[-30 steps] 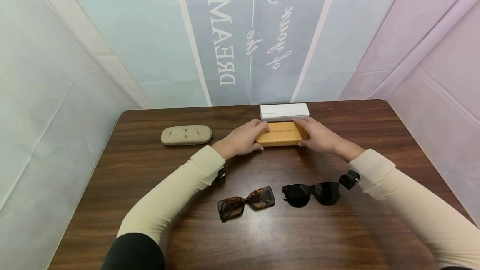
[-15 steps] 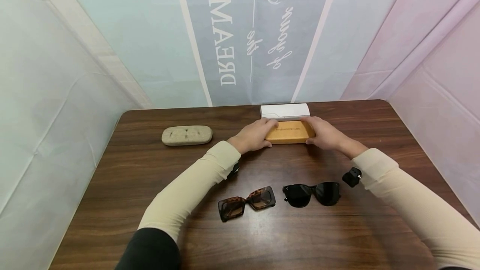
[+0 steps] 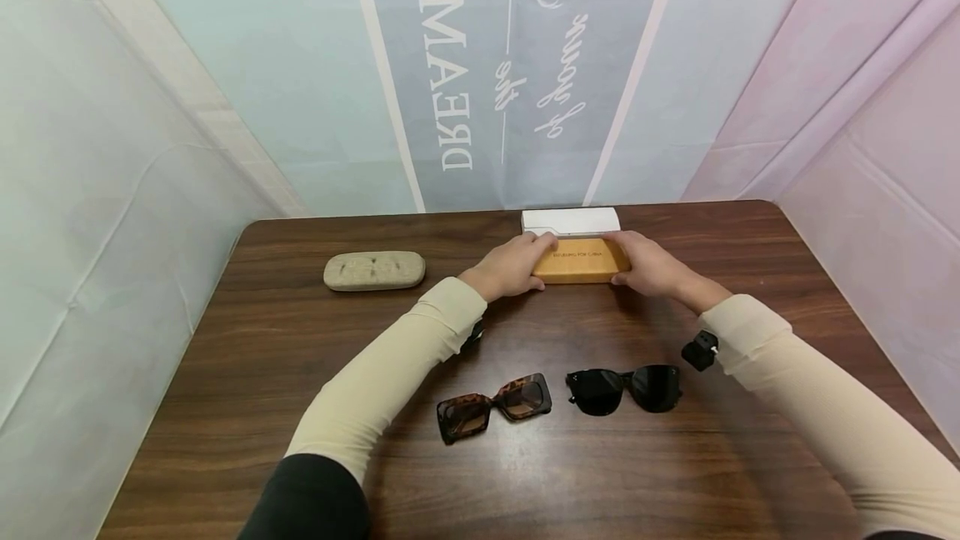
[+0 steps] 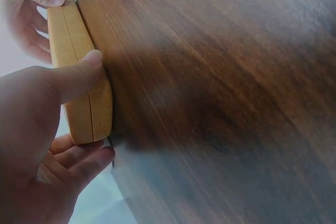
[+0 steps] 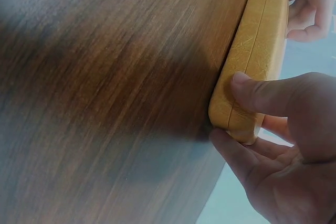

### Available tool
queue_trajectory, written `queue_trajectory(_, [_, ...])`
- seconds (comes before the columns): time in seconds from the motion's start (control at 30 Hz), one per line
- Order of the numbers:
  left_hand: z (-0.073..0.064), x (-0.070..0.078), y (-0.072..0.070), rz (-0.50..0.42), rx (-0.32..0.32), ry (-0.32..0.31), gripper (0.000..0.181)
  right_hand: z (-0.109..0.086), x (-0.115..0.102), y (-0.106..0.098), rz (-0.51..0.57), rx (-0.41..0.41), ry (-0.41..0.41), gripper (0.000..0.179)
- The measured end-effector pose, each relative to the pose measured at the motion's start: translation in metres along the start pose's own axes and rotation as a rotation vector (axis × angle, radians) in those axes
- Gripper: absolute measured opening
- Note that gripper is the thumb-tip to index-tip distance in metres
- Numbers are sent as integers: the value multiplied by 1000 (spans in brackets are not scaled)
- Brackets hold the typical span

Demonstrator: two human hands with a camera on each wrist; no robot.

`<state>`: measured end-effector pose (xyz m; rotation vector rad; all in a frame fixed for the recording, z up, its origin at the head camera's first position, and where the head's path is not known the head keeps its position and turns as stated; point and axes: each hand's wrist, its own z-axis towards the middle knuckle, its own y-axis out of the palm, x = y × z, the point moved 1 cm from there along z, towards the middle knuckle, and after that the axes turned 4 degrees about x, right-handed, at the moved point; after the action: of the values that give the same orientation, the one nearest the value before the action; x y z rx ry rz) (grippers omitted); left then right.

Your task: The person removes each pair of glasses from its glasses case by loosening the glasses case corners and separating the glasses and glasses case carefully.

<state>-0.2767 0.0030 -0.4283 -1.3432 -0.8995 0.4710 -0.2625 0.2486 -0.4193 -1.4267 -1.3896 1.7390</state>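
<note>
A mustard-yellow glasses case [image 3: 581, 262] with small lettering on its lid lies at the back of the table, right in front of a white glasses case [image 3: 570, 221]. My left hand [image 3: 513, 265] grips its left end, thumb [image 4: 79, 77] on the front side and fingers round the end. At the opposite end my right hand [image 3: 651, 263] holds it the same way, with the thumb [image 5: 257, 94] across the front near the seam. Both wrist views show the yellow case [image 5: 244, 61] closed, low at the wooden surface.
A beige fabric glasses case [image 3: 374, 271] lies at the back left. Nearer me are tortoiseshell sunglasses [image 3: 493, 407] and, to their right, black sunglasses [image 3: 624, 389]. A printed curtain [image 3: 300, 65] hangs behind the wooden table [image 3: 247, 407].
Both hands have shifted the yellow glasses case a little to the right and back, up against the white one in the head view. The sunglasses and beige case have stayed put.
</note>
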Motion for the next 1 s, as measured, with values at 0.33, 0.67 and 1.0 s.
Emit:
queue_trajectory(0.33, [1, -2, -1, -13, 0, -16, 64, 3, 1, 0, -11, 1, -4, 73])
queue_trajectory(0.67, [2, -2, -4, 2, -6, -7, 64, 3, 1, 0, -22, -4, -6, 74])
queue_trajectory(1.0, [4, -1, -1, 44, -9, -23, 64, 2, -2, -2, -31, -11, -26, 74])
